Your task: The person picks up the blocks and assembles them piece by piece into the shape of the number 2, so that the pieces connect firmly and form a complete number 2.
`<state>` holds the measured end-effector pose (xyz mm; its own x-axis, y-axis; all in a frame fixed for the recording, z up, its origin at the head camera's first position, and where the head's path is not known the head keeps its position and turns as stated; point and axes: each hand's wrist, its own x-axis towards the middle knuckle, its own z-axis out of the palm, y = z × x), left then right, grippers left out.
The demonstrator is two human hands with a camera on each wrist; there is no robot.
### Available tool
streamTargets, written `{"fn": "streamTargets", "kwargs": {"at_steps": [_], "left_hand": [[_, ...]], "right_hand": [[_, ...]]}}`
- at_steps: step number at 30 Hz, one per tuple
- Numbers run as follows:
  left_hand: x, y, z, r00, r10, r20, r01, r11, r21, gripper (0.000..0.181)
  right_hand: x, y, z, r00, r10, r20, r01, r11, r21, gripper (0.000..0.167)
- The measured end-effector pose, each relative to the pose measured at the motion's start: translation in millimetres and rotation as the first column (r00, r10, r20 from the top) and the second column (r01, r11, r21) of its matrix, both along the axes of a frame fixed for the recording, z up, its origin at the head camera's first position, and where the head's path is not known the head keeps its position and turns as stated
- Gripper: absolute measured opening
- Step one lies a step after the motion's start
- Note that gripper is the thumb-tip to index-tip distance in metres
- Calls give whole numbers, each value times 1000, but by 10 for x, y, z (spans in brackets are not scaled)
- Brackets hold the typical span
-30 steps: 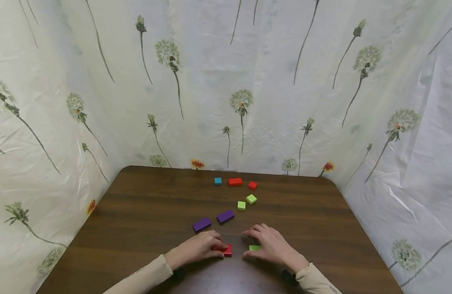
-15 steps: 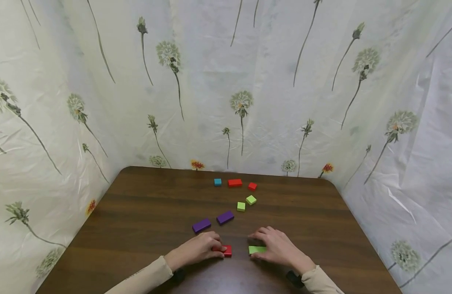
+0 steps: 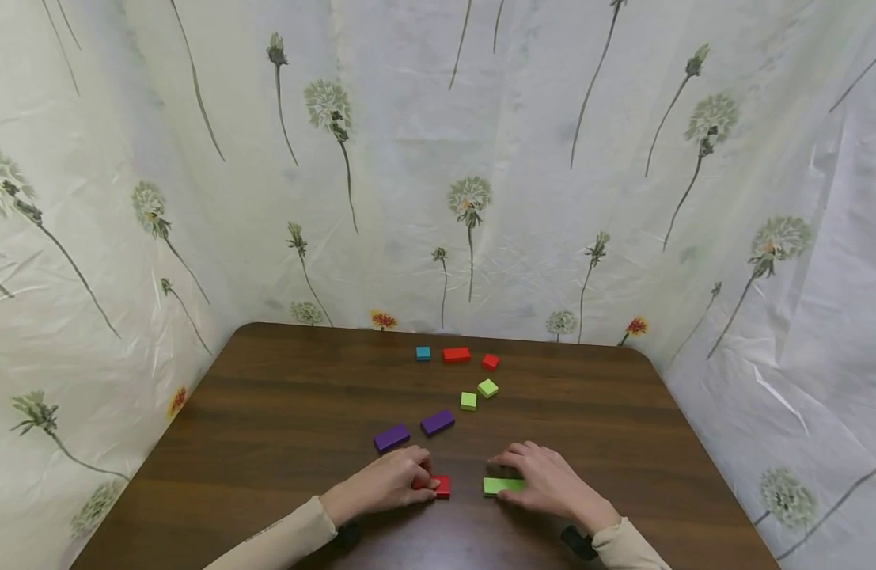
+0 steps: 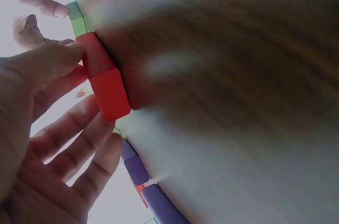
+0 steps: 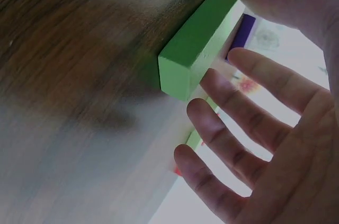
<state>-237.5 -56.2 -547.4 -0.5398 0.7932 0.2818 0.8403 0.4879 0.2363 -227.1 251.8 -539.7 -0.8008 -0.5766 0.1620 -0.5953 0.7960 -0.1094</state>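
A red rectangular block [image 3: 443, 486] lies on the brown table, pinched between the thumb and index finger of my left hand [image 3: 384, 480]. In the left wrist view the other fingers [image 4: 100, 163] of that hand spread away from it. Across a gap to the right lies a long green block [image 3: 500, 486]. My right hand [image 3: 551, 481] hovers over its right end, hiding part of it. The right wrist view has the thumb at the edge of the green block [image 5: 198, 38], touching or very close, with the other fingers spread loosely apart from it.
Two purple blocks [image 3: 392, 438] lie beyond my left hand. Farther back are two small green blocks [image 3: 468, 401], a small red block [image 3: 491, 362], a longer red block [image 3: 456, 355] and a blue block [image 3: 423, 354]. A flower-patterned curtain [image 3: 409, 237] surrounds the table.
My right hand has shifted to the right, uncovering more of the green block. The left hand and the red block have hardly moved.
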Motion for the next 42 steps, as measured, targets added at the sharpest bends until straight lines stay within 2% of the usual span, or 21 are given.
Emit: {"fn": "streamTargets", "kwargs": {"at_steps": [9, 18, 23, 30, 34, 42], "left_hand": [[22, -6, 3, 998, -11, 59, 10, 1000, 17, 11], [13, -9, -6, 999, -50, -5, 50, 998, 44, 10], [3, -8, 1, 998, -57, 18, 56, 997, 62, 10], [1, 3, 17, 997, -61, 54, 59, 997, 51, 10], [5, 6, 15, 996, -52, 77, 49, 998, 50, 10], [4, 4, 19, 997, -54, 60, 50, 997, 62, 9]], "right_hand": [[13, 24, -5, 999, 19, -42, -19, 1000, -9, 34], [10, 21, 2, 999, 38, -34, -38, 999, 8, 25], [-3, 17, 5, 999, 43, -33, -42, 999, 12, 23], [-26, 14, 18, 999, 47, 19, -47, 999, -2, 19], [-33, 2, 20, 999, 47, 21, -48, 999, 12, 19], [-45, -41, 8, 999, 51, -9, -51, 999, 11, 19]]}}
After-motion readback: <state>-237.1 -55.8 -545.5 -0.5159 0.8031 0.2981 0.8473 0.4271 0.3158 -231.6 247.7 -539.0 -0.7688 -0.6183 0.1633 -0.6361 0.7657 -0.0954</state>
